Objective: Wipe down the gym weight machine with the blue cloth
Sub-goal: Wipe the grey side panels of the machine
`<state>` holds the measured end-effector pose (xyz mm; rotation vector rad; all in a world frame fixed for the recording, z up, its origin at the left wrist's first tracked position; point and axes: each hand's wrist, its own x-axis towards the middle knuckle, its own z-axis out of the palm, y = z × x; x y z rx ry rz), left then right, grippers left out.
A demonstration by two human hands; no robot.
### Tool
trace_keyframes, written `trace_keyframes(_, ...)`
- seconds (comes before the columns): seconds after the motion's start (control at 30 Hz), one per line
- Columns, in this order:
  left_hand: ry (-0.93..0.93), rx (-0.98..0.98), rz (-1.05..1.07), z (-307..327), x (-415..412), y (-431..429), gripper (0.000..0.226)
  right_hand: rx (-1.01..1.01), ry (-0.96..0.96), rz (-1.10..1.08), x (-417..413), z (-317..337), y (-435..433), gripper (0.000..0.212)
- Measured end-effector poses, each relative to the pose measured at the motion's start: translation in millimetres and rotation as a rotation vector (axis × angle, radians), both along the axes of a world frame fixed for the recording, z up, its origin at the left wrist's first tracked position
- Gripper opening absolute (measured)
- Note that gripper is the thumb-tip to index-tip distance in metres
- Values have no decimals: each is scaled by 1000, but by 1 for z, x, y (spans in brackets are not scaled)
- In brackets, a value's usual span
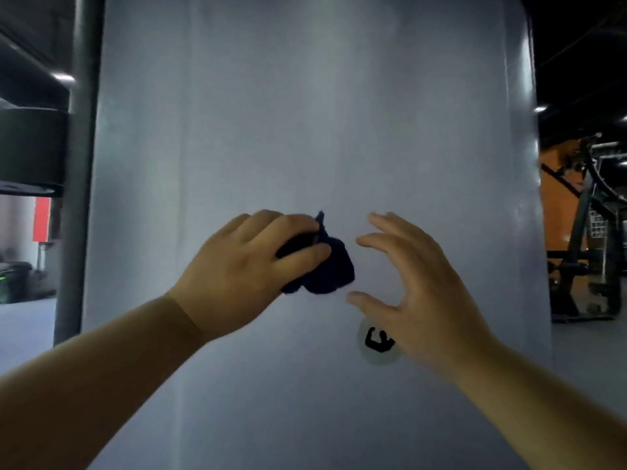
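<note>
A tall pale grey panel of the weight machine [305, 113] fills the middle of the head view. My left hand [244, 266] grips a bunched dark blue cloth [329, 269] against the panel at mid-height. My right hand [417, 283] hovers just right of the cloth with fingers spread and relaxed, holding nothing; whether it touches the panel I cannot tell. A round sticker with a black figure [376, 340] sits on the panel below the cloth, partly hidden by my right hand.
A dark grey upright post [78, 164] stands along the panel's left edge. Dark shelving or machine parts [30, 147] lie to the far left. Another black-framed gym machine [590, 232] stands before an orange wall at the right. Grey floor shows on both sides.
</note>
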<state>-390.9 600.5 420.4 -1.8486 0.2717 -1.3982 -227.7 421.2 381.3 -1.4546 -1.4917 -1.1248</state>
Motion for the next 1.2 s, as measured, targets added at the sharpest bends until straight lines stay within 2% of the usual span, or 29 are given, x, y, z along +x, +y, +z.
trace_keyframes(0.1, -148, -198, 8, 18, 9, -12, 44, 103, 148, -61, 20, -6, -8, 55)
trace_keyframes(0.17, -117, -228, 23, -2, 23, -25, 42, 127, 206, -79, 30, -16, -9, 54)
trace_keyframes(0.27, 76, 11, 134, -40, 34, -27, 38, 116, 201, -78, 37, -29, -6, 55)
trace_keyframes(0.33, 125, 105, 147, -25, 30, -19, 29, 105, 180, -56, 40, -34, -6, 55)
trace_keyframes(0.37, 103, 95, 123, -10, 29, -18, 33, 100, 161, -52, 43, -35, -8, 55)
trace_keyframes(0.47, -142, -205, 11, 34, 25, -26, 40, 121, 164, -53, 55, -40, -16, 53)
trace_keyframes(0.53, -238, -406, -42, 33, 31, -38, 45, 149, 207, -37, 63, -45, -21, 52)
trace_keyframes(0.6, -106, -298, -41, 8, 43, -48, 43, 171, 221, -17, 68, -50, -22, 51)
trace_keyframes(0.7, 377, 90, 65, -37, 50, -49, 36, 204, 250, 11, 74, -59, -22, 51)
trace_keyframes(0.77, 544, 258, 167, -37, 49, -49, 36, 206, 289, 29, 81, -69, -27, 53)
trace_keyframes(0.83, 458, 274, 205, -18, 51, -52, 37, 175, 300, 53, 88, -78, -33, 57)
trace_keyframes(0.9, 229, 171, 193, 5, 56, -58, 39, 156, 283, 56, 94, -81, -37, 58)
trace_keyframes(0.97, 10, -84, 138, 14, 64, -69, 37, 171, 286, 60, 99, -82, -38, 58)
trace_keyframes(1.03, -68, -302, 96, 1, 77, -80, 39, 199, 314, 83, 101, -81, -39, 57)
trace_keyframes(1.1, 44, -203, 127, -20, 89, -86, 38, 197, 312, 87, 105, -81, -39, 56)
trace_keyframes(1.2, 417, 189, 193, -27, 96, -82, 28, 177, 310, 75, 111, -82, -43, 56)
